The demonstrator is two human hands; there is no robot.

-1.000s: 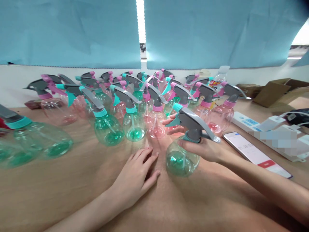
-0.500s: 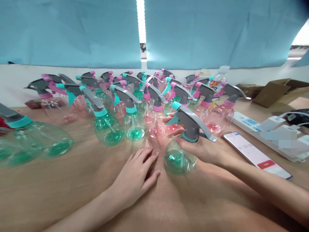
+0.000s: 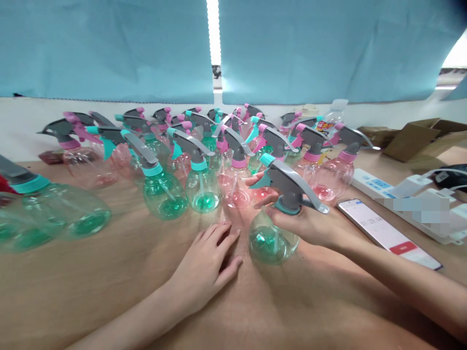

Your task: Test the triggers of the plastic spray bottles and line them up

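Observation:
My right hand (image 3: 306, 224) is wrapped round the neck of a clear green spray bottle (image 3: 272, 241) with a grey trigger head and teal collar, held upright on the wooden table (image 3: 109, 282). The forefinger reaches toward the teal nozzle. My left hand (image 3: 204, 267) lies flat on the table just left of that bottle, fingers stretched out, holding nothing. Behind both hands stand several green and pink spray bottles (image 3: 202, 187) in a crowd.
A phone (image 3: 386, 233) lies to the right of my right hand. A white power strip (image 3: 404, 204) with plugs and cardboard boxes (image 3: 419, 138) sit at the far right. Large green bottles (image 3: 54, 214) stand at the left. Blue curtains hang behind.
The held bottle has shifted a little left and toward the group, with my right hand's grip closing higher on its neck. My left hand has stayed still.

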